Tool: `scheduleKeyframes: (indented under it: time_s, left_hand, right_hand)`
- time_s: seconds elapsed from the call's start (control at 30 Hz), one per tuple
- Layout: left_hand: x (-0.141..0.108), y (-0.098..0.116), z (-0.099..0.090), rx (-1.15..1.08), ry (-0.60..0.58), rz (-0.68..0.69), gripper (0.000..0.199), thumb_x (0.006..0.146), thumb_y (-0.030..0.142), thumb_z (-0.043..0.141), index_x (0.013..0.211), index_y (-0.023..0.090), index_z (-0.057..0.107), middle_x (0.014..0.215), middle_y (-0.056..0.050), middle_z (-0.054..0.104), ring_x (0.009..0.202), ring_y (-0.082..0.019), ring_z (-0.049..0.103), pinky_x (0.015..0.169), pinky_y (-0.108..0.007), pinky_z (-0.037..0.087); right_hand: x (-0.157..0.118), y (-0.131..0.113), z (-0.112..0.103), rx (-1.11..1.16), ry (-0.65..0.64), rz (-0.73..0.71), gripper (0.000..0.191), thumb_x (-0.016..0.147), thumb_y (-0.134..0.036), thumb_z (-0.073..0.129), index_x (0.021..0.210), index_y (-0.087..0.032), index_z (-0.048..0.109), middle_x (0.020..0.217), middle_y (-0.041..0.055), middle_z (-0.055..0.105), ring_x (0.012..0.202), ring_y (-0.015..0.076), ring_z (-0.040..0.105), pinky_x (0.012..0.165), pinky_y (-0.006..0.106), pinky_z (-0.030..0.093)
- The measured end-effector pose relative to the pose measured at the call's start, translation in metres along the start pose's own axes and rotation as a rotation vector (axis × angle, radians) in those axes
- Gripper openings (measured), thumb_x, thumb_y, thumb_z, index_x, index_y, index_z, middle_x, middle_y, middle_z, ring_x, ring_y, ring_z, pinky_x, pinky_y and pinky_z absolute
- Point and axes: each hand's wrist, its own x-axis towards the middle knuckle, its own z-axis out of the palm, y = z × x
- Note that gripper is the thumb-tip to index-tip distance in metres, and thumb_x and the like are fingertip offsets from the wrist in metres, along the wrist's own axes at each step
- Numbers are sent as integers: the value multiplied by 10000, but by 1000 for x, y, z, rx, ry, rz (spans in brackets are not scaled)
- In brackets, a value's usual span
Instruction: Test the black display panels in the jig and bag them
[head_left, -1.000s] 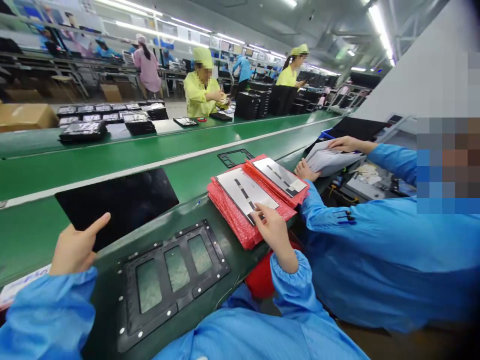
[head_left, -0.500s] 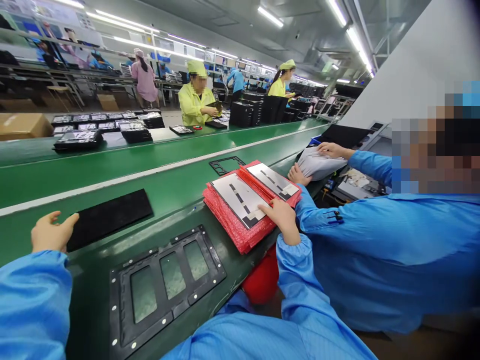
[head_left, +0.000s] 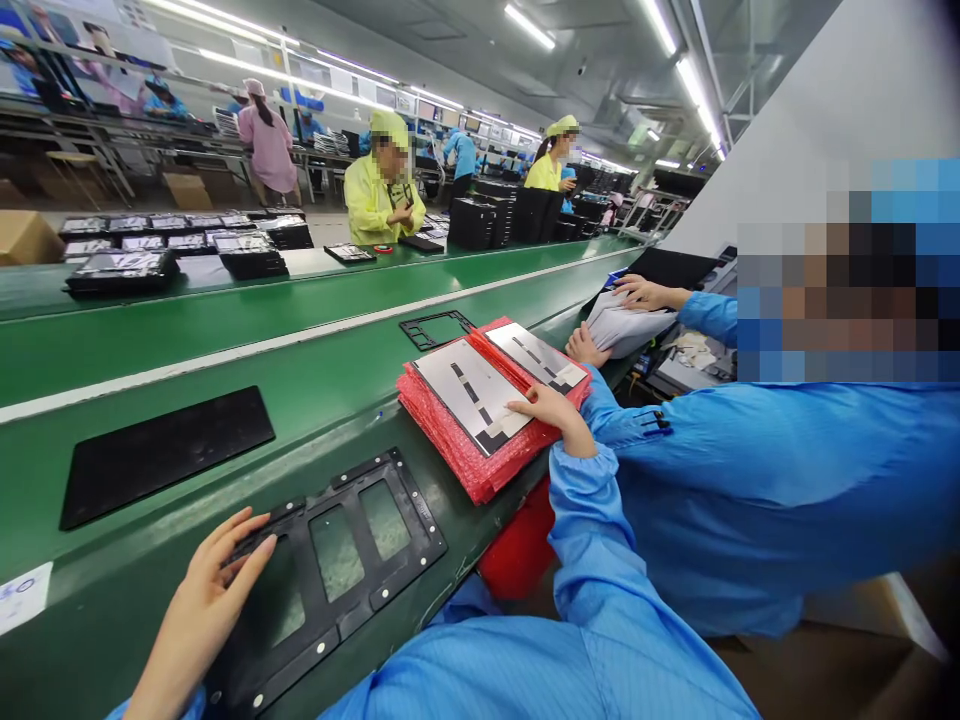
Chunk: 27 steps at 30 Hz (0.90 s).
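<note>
left hand (head_left: 214,585): partly open, thumb apart from the fingers, over the left end of the three-window black frame (head_left: 337,610); whether the fingertips touch it, i cannot tell.
right hand (head_left: 556,412): fingers reach onto the right edge of the near white panel (head_left: 472,385); whether they pinch it, i cannot tell.
white panels: the near one and the far white panel (head_left: 532,350) lie side by side on red bubble wrap (head_left: 480,478).
black panel (head_left: 169,455): flat on the green worktop (head_left: 330,385), beyond the left hand.
thin black frame (head_left: 409,335): just beyond the bubble wrap.
co-worker in blue (head_left: 712,480): both hands on white sheets (head_left: 630,325).
</note>
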Motion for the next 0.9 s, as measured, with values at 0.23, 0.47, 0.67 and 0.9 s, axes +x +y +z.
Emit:
scheduleKeyframes:
  time_s: [0.23,0.47,0.67,0.9]
  left_hand:
    - [-9,-2,-4,-45,18,-4,487,729,637,607,1046,274,676,1386,-56,511,1253,-333,508,948,-456,533]
    - [-15,6,-7,-142,-124,-32,510,768,604,627,1149,264,627,1334,-73,564,1244,-310,521,1009,-445,493]
    - [-17,29,-11,-381,-264,3,684,800,509,670,1384,265,411,1281,-120,598,1170,-300,585,1017,-493,478]
    - [-5,48,-49,-530,-263,247,740,719,509,764,1387,440,452,1471,-16,456,1340,-336,424,1061,-498,427]
  right_hand:
    - [0,-4,-3,281,153,-97,415,615,-540,751,714,-175,579,690,-9,542,687,180,501,640,290,368]
    - [-16,-28,-5,738,196,-156,534,694,-627,632,995,-187,613,822,25,644,708,186,595,662,305,478]
    - [-78,-77,26,1295,-264,-33,327,607,-380,830,836,-176,716,706,6,678,539,102,559,499,194,416]
    - [-145,-124,94,1472,-938,224,266,702,-346,787,855,-139,721,715,27,697,554,93,602,484,148,438]
